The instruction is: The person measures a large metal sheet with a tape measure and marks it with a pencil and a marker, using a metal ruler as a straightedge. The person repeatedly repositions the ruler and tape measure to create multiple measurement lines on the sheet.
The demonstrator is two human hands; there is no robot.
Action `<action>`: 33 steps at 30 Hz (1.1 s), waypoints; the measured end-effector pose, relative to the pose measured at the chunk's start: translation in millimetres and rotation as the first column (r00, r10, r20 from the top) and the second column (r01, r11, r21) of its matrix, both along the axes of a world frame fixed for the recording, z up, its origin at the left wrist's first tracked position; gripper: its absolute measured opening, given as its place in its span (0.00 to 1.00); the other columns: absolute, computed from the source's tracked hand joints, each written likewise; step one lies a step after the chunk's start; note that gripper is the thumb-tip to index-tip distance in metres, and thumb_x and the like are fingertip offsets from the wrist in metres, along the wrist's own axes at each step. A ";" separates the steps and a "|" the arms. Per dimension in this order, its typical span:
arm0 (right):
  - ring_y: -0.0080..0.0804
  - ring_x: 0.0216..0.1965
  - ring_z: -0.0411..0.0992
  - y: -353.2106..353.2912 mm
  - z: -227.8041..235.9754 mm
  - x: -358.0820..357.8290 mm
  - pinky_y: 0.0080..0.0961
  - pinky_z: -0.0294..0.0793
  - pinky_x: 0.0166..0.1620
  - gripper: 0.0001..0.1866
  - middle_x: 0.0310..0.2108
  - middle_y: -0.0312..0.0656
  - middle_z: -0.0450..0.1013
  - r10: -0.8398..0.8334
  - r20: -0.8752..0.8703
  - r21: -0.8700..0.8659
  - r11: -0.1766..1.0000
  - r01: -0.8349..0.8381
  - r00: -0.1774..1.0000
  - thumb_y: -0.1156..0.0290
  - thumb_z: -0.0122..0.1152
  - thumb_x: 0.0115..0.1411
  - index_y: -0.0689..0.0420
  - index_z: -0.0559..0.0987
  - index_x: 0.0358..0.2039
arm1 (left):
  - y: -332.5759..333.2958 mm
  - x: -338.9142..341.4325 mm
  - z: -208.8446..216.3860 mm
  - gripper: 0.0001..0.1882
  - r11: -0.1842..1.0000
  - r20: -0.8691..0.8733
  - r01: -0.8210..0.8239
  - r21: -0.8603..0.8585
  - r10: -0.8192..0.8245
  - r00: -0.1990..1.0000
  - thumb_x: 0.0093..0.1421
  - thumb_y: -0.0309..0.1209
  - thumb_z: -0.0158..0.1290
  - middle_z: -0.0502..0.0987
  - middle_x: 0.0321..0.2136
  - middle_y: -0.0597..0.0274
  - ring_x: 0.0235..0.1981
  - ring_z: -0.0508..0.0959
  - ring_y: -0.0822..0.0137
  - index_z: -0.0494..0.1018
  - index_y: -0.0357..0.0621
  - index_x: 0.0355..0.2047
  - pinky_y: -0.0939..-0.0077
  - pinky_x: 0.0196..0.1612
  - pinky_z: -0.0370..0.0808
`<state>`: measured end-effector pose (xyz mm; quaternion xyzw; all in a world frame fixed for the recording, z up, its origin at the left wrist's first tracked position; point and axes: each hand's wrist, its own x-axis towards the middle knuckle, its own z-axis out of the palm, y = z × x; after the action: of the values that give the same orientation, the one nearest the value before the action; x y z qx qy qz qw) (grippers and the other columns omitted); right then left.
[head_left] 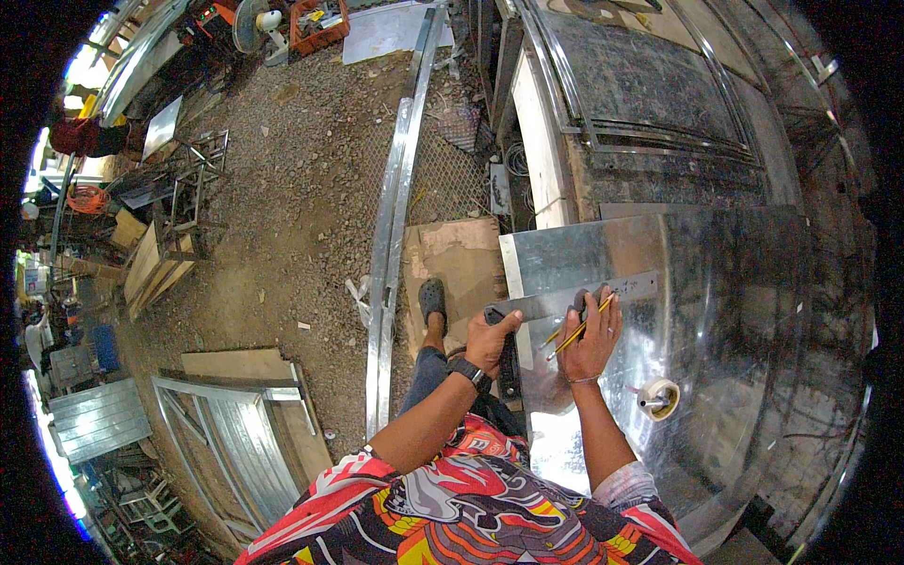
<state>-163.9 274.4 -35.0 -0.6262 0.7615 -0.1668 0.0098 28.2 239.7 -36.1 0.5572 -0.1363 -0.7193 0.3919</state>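
A shiny metal sheet (565, 252) lies flat in front of me, to the right of centre. Across it rests what looks like a try square, its long steel blade (638, 286) pointing right. My left hand (488, 341) is closed around the dark end of the square at the sheet's left edge. Lying over the blade, my right hand (591, 347) has a yellow-and-black pencil (572, 340) between its fingers. The fingertips touch the blade, and the pencil point hangs low near the sheet. A second pencil-like line beside it may be its reflection.
A tape roll (658, 400) with a metal piece in its hole sits on the sheet, right of my right hand. Long metal channels (388, 245) run along the gravel floor. Framed panels (650, 85) lie beyond the sheet; a metal frame (235, 428) lies at lower left.
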 end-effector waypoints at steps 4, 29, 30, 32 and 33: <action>0.61 0.74 0.55 -0.2 -0.5 0.2 0.59 0.47 0.74 0.24 0.71 0.59 0.62 -0.014 0.036 -0.019 1.000 0.015 0.999 0.59 0.58 0.69 0.55 0.75 0.62 | 0.5 -1.3 -1.4 0.10 1.000 -0.024 -0.022 0.011 0.023 0.999 0.59 0.30 0.69 0.79 0.29 0.70 0.27 0.76 0.73 0.79 0.42 0.37 0.73 0.32 0.75; 0.24 0.35 0.77 -69.3 57.4 10.2 0.23 0.77 0.40 0.09 0.37 0.39 0.81 -0.206 0.903 0.211 0.977 0.030 0.377 0.66 0.65 0.69 0.58 0.80 0.42 | 2.5 -4.0 -15.7 0.09 0.999 0.090 -0.003 -0.048 0.007 0.996 0.60 0.32 0.69 0.79 0.27 0.71 0.26 0.75 0.76 0.81 0.43 0.32 0.75 0.31 0.73; 0.24 0.34 0.77 -76.0 52.7 12.5 0.23 0.77 0.39 0.09 0.35 0.39 0.81 -0.211 0.922 0.239 0.970 -0.048 0.324 0.67 0.66 0.68 0.59 0.80 0.41 | 0.7 -4.5 -12.0 0.09 0.998 0.097 0.002 -0.058 0.003 0.995 0.60 0.32 0.70 0.79 0.27 0.72 0.26 0.75 0.76 0.81 0.43 0.32 0.75 0.31 0.72; 0.23 0.31 0.77 -85.3 43.0 15.0 0.22 0.77 0.37 0.08 0.32 0.39 0.81 -0.232 0.949 0.276 0.938 -0.210 0.215 0.68 0.66 0.68 0.59 0.79 0.39 | -0.4 -6.7 -3.5 0.09 1.000 0.106 -0.009 -0.027 0.012 0.994 0.60 0.33 0.70 0.79 0.27 0.72 0.26 0.75 0.76 0.81 0.43 0.32 0.76 0.31 0.72; 0.21 0.28 0.76 -91.2 34.1 20.7 0.20 0.76 0.33 0.08 0.28 0.37 0.80 -0.207 0.916 0.289 0.935 -0.206 0.345 0.69 0.67 0.67 0.60 0.80 0.38 | -0.9 -6.1 0.2 0.09 1.000 0.112 -0.023 -0.012 0.024 0.993 0.60 0.33 0.70 0.79 0.27 0.72 0.26 0.75 0.76 0.81 0.43 0.31 0.76 0.30 0.72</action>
<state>-143.2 183.2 -0.9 -0.4035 0.6336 -0.3545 0.5568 22.2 238.8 -35.9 0.5960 -0.1556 -0.6815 0.3950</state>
